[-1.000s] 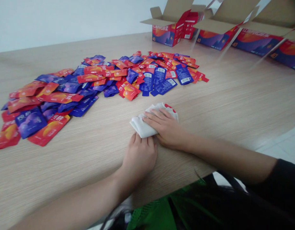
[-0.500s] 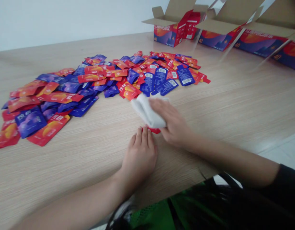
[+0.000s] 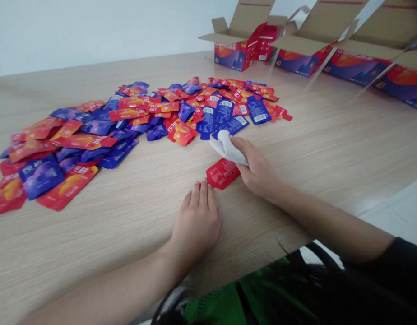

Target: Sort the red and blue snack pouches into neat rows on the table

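Observation:
A red sachet (image 3: 223, 173) lies on the table with its small printed side up. The fingertips of my left hand (image 3: 197, 216) hold its narrow left end down on the wood, the fingers side by side and the thumb hidden. A folded white cloth (image 3: 229, 149) is gripped in my right hand (image 3: 256, 169). The cloth is at the sachet's upper right part, covering a bit of it; whether it presses on the sachet I cannot tell. Just beyond, blue sachets (image 3: 208, 121) with barcodes lie at the near edge of a heap of red and blue sachets (image 3: 127, 115).
Several open cardboard boxes, printed red and blue, stand in a row at the back right, the nearest to the wall being one box (image 3: 229, 56) with raised flaps. A pale wall (image 3: 93, 31) runs behind the wooden table (image 3: 330, 149).
My right hand has shifted right with the cloth, uncovering more of the red sachet. My left hand has stayed in place. The view has tilted slightly.

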`<state>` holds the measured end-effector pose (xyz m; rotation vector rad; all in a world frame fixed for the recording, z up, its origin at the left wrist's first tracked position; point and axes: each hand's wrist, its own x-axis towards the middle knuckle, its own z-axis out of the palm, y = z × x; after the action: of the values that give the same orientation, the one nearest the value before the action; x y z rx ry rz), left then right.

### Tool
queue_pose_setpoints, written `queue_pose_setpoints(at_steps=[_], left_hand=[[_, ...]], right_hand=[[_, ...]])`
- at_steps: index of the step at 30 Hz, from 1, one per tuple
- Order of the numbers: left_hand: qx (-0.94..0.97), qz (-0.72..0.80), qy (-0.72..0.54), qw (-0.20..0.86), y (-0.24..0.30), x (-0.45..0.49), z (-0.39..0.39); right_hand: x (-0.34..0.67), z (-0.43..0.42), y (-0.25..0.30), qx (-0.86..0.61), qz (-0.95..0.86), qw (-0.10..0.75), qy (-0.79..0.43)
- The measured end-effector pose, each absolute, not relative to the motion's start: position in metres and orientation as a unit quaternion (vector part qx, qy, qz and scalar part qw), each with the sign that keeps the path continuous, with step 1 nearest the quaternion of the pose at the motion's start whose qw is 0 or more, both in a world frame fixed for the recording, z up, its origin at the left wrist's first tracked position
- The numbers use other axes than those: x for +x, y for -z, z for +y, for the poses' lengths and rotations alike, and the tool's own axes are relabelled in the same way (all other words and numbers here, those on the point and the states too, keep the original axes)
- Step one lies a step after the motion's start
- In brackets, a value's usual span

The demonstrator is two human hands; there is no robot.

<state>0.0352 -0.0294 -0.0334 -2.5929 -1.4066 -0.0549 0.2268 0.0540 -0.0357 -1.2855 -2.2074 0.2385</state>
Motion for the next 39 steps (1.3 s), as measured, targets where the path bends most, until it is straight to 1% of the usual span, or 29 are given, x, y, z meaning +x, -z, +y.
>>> queue_pose_setpoints(at_steps=[2, 4, 6, 9, 11, 14, 16, 18, 21, 23, 25, 27, 29, 31, 33, 35, 37, 39], left_hand=[[-0.876, -0.472, 0.020, 0.098, 0.033, 0.036, -0.028], [-0.875, -0.473, 0.018, 0.101, 0.033, 0.036, -0.027], [-0.873, -0.475, 0.014, 0.106, 0.033, 0.036, -0.027], [-0.868, -0.486, 0.008, 0.100, 0.031, 0.035, -0.032], [-0.863, -0.498, 0.009, 0.081, 0.031, 0.034, -0.036], [-0.856, -0.514, 0.010, 0.047, 0.032, 0.036, -0.032], [-0.848, -0.529, 0.004, 0.033, 0.034, 0.039, -0.014], [-0.831, -0.555, 0.001, 0.038, 0.036, 0.041, 0.016], [-0.808, -0.586, 0.008, 0.062, 0.033, 0.041, 0.067], [-0.815, -0.575, 0.036, 0.069, 0.022, 0.032, 0.090], [-0.824, -0.551, 0.091, 0.091, 0.004, 0.011, 0.095], [-0.807, -0.548, 0.159, 0.156, -0.015, -0.025, 0.085], [-0.736, -0.594, 0.206, 0.251, -0.028, -0.073, 0.066], [-0.655, -0.668, 0.199, 0.292, -0.028, -0.125, 0.043], [-0.586, -0.756, 0.152, 0.250, -0.016, -0.172, 0.023], [-0.563, -0.804, 0.092, 0.168, 0.001, -0.204, 0.006], [-0.555, -0.824, 0.047, 0.103, 0.015, -0.216, -0.007], [-0.555, -0.830, 0.014, 0.060, 0.021, -0.206, -0.015]], right_hand=[[0.217, 0.045, 0.037, -0.394, -0.878, 0.256, -0.092], [0.215, 0.046, 0.041, -0.360, -0.906, 0.205, -0.084], [0.223, 0.055, 0.044, -0.404, -0.893, 0.184, -0.074], [0.248, 0.062, 0.042, -0.485, -0.849, 0.199, -0.071], [0.263, 0.056, 0.042, -0.469, -0.857, 0.202, -0.064], [0.273, 0.046, 0.049, -0.405, -0.896, 0.177, -0.032], [0.269, 0.057, 0.055, -0.390, -0.906, 0.160, -0.014], [0.256, 0.085, 0.058, -0.395, -0.907, 0.146, 0.003], [0.230, 0.140, 0.056, -0.436, -0.889, 0.136, 0.038], [0.218, 0.167, 0.055, -0.461, -0.875, 0.139, 0.059], [0.213, 0.180, 0.056, -0.462, -0.872, 0.147, 0.071], [0.215, 0.182, 0.061, -0.447, -0.877, 0.157, 0.075], [0.221, 0.179, 0.066, -0.435, -0.883, 0.165, 0.070], [0.226, 0.176, 0.069, -0.432, -0.884, 0.168, 0.061], [0.228, 0.175, 0.068, -0.439, -0.881, 0.170, 0.055], [0.227, 0.174, 0.066, -0.443, -0.879, 0.170, 0.051], [0.225, 0.174, 0.063, -0.442, -0.879, 0.170, 0.048], [0.224, 0.172, 0.060, -0.441, -0.881, 0.168, 0.047]])
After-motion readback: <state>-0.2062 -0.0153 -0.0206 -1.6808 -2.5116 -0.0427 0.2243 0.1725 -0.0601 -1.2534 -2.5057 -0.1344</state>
